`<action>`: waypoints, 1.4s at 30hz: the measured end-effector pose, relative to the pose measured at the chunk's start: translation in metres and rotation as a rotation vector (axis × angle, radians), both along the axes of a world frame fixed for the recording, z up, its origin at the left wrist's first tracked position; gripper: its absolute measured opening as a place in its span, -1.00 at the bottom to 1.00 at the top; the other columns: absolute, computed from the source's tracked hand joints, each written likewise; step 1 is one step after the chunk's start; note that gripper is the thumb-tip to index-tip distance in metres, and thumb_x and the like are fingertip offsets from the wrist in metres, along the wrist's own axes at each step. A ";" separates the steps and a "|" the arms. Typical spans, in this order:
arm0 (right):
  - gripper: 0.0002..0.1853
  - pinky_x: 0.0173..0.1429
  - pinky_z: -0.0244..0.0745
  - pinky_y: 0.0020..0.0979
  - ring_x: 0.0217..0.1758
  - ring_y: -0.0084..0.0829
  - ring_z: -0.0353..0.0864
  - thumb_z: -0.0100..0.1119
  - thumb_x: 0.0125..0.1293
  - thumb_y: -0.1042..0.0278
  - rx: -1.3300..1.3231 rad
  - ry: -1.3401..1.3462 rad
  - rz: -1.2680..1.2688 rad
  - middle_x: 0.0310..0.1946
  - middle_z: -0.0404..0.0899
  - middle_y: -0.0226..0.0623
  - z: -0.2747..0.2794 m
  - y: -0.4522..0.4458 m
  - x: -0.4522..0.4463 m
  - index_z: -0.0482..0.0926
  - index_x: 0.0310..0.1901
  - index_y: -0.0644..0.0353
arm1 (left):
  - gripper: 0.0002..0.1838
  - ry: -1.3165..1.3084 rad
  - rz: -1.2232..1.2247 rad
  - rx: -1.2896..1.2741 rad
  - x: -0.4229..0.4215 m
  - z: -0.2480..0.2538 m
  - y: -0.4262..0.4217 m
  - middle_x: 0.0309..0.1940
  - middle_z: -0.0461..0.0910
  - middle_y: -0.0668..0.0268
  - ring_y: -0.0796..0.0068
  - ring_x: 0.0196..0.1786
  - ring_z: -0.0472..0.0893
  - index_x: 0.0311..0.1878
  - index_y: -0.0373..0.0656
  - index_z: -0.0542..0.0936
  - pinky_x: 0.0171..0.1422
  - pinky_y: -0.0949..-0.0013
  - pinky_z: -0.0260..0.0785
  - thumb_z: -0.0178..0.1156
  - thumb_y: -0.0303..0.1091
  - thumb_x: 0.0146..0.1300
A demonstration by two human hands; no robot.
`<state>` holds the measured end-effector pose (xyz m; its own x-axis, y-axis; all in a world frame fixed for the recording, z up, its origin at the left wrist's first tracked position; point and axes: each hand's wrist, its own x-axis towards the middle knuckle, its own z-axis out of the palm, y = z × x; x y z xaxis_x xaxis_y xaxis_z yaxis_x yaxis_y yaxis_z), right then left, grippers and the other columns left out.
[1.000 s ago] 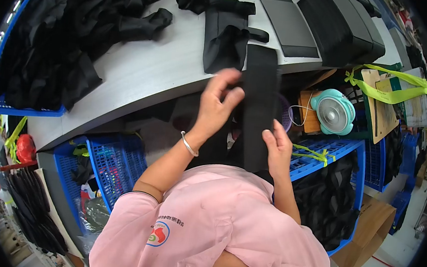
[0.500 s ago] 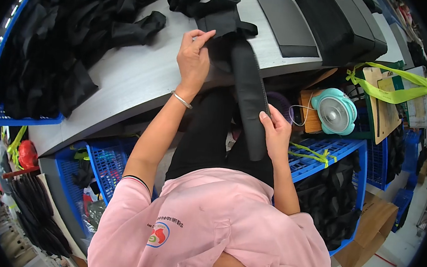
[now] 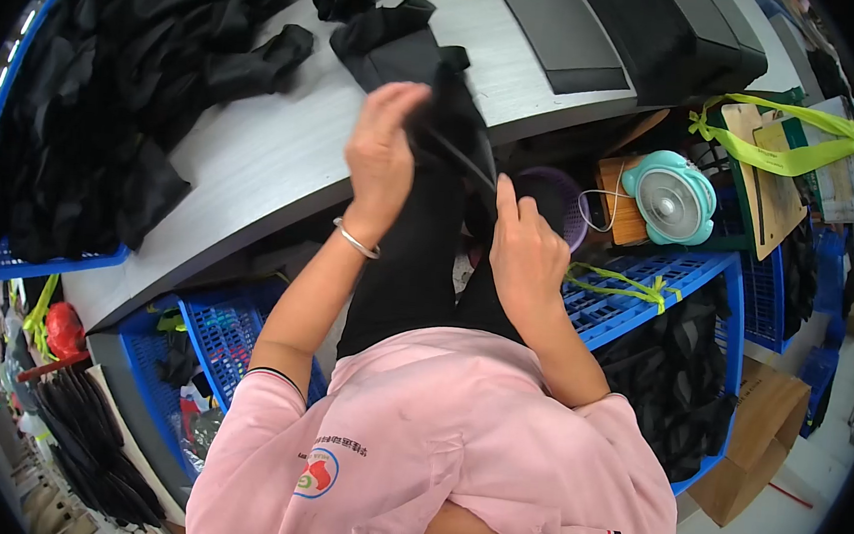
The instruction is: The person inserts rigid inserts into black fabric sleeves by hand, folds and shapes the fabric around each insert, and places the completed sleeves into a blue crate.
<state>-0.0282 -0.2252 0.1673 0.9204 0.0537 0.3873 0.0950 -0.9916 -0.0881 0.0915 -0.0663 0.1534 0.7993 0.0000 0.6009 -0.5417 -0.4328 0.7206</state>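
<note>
A black fabric piece (image 3: 458,129) hangs at the table's front edge, slanting between my two hands and partly blurred. My left hand (image 3: 383,153) is at its left side, fingers closed on the dark cloth near its upper part. My right hand (image 3: 528,255) pinches the lower right end of the piece at the fingertips. Just beyond, another black cloth piece with folded straps (image 3: 389,48) lies on the grey table (image 3: 286,145). To the left a large heap of black fabric (image 3: 88,110) fills a blue basket (image 3: 56,270).
Flat black panels (image 3: 561,32) and a thick black stack (image 3: 665,45) lie at the back right. Right of my legs are a teal fan (image 3: 669,198), a purple basket (image 3: 577,214), a blue crate (image 3: 730,371) of black pieces and a cardboard box (image 3: 754,443).
The black piece has gone from hanging long toward my lap to a short slant between my hands. My right hand has moved up and left; my left hand has dropped slightly.
</note>
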 end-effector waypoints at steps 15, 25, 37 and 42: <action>-0.66 -0.42 0.54 -0.21 -0.35 -0.13 0.70 0.24 0.13 0.52 0.367 0.089 0.083 -0.36 0.63 -0.06 -0.030 0.008 0.031 0.60 -0.01 0.35 | -0.57 -0.122 -0.419 0.171 -0.035 0.009 -0.037 -0.15 0.64 0.34 0.26 -0.11 0.53 -0.09 -0.07 0.74 -0.02 0.28 0.44 0.24 -0.69 -0.05; -0.81 0.00 0.51 -0.39 -0.06 -0.41 0.64 0.12 0.32 0.54 1.588 -0.071 -0.119 -0.17 0.65 -0.18 -0.038 -0.021 0.051 0.59 -0.08 0.40 | -0.14 0.165 -0.338 0.103 -0.072 -0.015 -0.011 0.47 0.19 0.03 0.14 0.46 0.27 0.52 -0.21 0.18 0.38 0.18 0.28 0.24 -0.47 0.09; -0.72 -0.03 0.67 -0.40 -0.07 -0.42 0.69 0.18 0.41 0.37 2.198 0.069 -0.134 -0.03 0.63 -0.24 -0.007 -0.022 0.036 0.54 0.08 0.29 | -0.26 0.220 -0.183 -0.168 -0.074 -0.002 -0.058 0.30 0.37 0.12 0.21 0.25 0.42 0.37 -0.12 0.43 0.25 0.26 0.36 0.26 -0.63 0.02; -0.74 -0.05 0.69 -0.39 -0.08 -0.41 0.69 0.18 0.43 0.35 2.298 0.020 -0.091 -0.05 0.62 -0.24 -0.021 -0.019 0.040 0.54 0.06 0.28 | -0.41 0.190 -0.113 -0.281 -0.074 0.005 -0.063 -0.09 0.55 0.30 0.53 -0.20 0.54 0.08 -0.11 0.70 -0.16 0.50 0.43 0.13 -0.82 -0.04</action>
